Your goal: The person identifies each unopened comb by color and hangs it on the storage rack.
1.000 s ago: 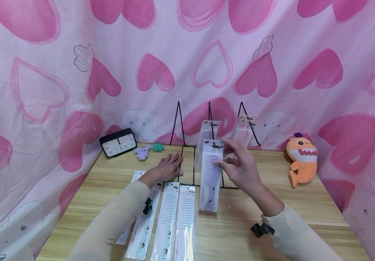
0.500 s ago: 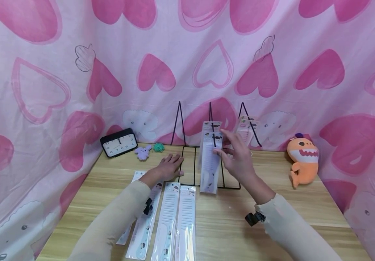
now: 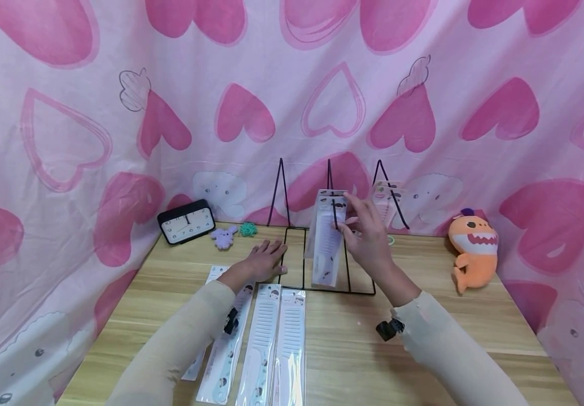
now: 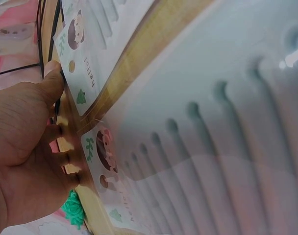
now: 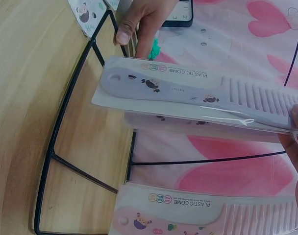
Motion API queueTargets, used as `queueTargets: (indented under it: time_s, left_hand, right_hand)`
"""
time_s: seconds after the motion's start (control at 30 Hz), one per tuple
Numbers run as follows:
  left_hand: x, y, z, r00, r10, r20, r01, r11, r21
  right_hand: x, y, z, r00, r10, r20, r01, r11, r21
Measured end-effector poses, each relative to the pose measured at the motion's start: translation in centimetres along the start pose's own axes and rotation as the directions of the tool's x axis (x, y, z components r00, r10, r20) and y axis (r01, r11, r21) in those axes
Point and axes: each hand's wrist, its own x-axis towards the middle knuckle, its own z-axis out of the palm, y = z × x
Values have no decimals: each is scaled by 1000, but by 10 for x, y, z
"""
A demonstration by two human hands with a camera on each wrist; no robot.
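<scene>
Head view: curled right hand (image 3: pixel 371 239) pinches a packaged comb (image 3: pixel 328 248).

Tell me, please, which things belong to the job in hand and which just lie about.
Likely part of the job:
lavender packaged comb, in the right hand
black wire rack, left hand beside it
packaged combs on the table
pink packaged comb on the rack

Likely just lying about:
analog clock
purple toy
green tangled ball
orange shark plush
</scene>
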Motion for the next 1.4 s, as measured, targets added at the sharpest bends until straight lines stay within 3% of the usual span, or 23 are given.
queueTargets:
  time_s: [0.7, 0.97, 1.17, 1.27, 1.4]
  left_hand:
    - [-1, 0, 1, 1000, 10, -5, -10, 1000, -14]
    - [-16, 12, -6, 999, 35, -25, -36, 999, -16]
    - [-27, 26, -18, 999, 33, -17, -33, 999, 25]
    - [-29, 28, -20, 999, 33, -23, -32, 998, 51]
    - [-30, 29, -20, 999, 32, -22, -30, 997, 74]
  right_hand:
    - [-7, 7, -1, 1000, -8, -21, 9, 1000, 26]
    - [-34, 16, -10, 998, 59, -33, -58, 998, 29]
    - [-66, 23, -22, 993, 71, 92, -61, 992, -107]
    - [-86, 27, -30, 966, 135, 220, -89, 974, -207]
    - [-110, 31, -40, 877, 291, 381, -170, 932, -320]
